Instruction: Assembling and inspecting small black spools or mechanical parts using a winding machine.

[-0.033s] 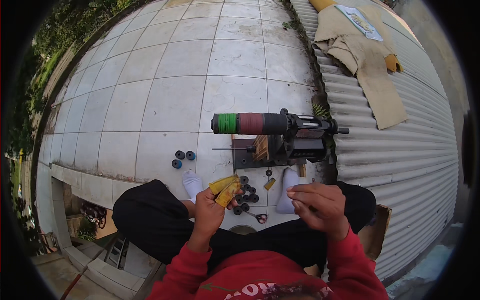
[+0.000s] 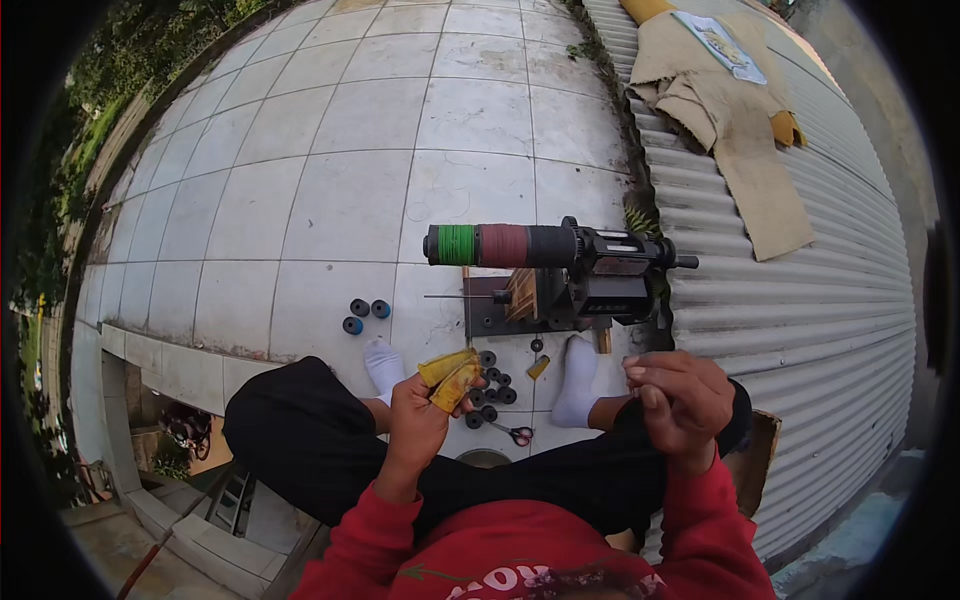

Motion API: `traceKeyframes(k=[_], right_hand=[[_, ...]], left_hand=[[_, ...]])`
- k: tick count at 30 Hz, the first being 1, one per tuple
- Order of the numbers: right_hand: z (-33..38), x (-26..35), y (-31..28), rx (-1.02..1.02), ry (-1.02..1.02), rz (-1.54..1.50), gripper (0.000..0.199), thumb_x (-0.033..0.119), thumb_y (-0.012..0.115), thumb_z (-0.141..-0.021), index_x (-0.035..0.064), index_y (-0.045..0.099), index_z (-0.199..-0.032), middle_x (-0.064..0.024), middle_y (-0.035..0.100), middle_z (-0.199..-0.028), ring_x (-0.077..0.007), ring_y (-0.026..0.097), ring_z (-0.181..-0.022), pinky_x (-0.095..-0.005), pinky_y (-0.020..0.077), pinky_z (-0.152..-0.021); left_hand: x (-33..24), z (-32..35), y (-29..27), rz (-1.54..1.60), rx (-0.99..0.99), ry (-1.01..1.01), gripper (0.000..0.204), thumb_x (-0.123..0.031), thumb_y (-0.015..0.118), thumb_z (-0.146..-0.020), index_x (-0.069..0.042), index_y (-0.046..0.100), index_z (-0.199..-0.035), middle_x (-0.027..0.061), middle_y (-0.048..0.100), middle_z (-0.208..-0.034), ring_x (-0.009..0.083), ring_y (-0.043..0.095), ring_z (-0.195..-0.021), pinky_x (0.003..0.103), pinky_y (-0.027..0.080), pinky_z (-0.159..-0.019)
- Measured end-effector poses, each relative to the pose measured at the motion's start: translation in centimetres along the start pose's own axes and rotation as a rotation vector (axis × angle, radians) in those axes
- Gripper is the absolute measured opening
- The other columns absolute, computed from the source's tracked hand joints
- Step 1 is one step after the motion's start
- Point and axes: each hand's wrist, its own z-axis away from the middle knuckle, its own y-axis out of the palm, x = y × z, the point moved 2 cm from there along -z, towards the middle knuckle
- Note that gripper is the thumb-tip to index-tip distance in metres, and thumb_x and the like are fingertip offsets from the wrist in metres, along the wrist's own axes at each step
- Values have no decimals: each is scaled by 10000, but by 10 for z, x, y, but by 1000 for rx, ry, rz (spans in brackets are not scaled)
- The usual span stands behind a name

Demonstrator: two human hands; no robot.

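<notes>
My left hand [image 2: 423,408] is closed round a yellow, brown-stained folded piece [image 2: 450,375], cloth-like, its two flaps standing up. My right hand [image 2: 684,400] is raised over my right knee with thumb and fingertips pinched together; whatever it may hold is too small to tell. Ahead of both hands stands a black winding machine [image 2: 615,275]. Its thick horizontal roller carries green thread [image 2: 457,245], dark red thread [image 2: 503,246] and dark grey thread [image 2: 549,246]. A thin metal rod [image 2: 458,297] sticks out leftward below the roller.
Between my feet lie several small black spools [image 2: 503,380] and a pair of scissors [image 2: 520,436]. A small yellow piece [image 2: 538,368] is near my right foot. Three larger spools [image 2: 359,307] stand on the tiles at left. Corrugated roofing [image 2: 790,330] with beige cloth [image 2: 755,190] borders the right.
My right hand has moved to the right, away from my left hand, still pinched. My left hand and the yellow piece have stayed in place.
</notes>
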Motion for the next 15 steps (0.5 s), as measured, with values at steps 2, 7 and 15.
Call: traceKeyframes(k=[2, 7, 15], right_hand=[[-15, -18, -39, -325, 174, -98, 193, 47, 685, -1006, -33, 749, -1169, -227, 773, -1190, -239, 780, -954, -333, 607, -808], [-60, -94, -50, 356, 160, 432, 463, -57, 706, -905, 3, 708, -1364, -214, 734, -1341, -390, 714, -1197, -469, 558, -994], [-73, -143, -57, 481, 379, 281, 282, -27, 770, -881, -19, 800, -1161, -221, 794, -1013, -352, 779, -942, -372, 572, -853]], left_hand=[[1, 0, -1, -13, 30, -11, 277, -144, 674, -1107, 26, 732, -1318, 71, 806, -1085, 57, 654, -762, 224, 542, -697], [10, -3, 0, -66, 34, 6, 290, -119, 670, -1098, 54, 718, -1326, 66, 796, -1105, 57, 652, -799, 229, 555, -724], [5, -11, 5, -134, -7, 18, 288, -125, 672, -1098, 67, 721, -1307, 67, 797, -1082, 58, 651, -785, 234, 552, -707]])
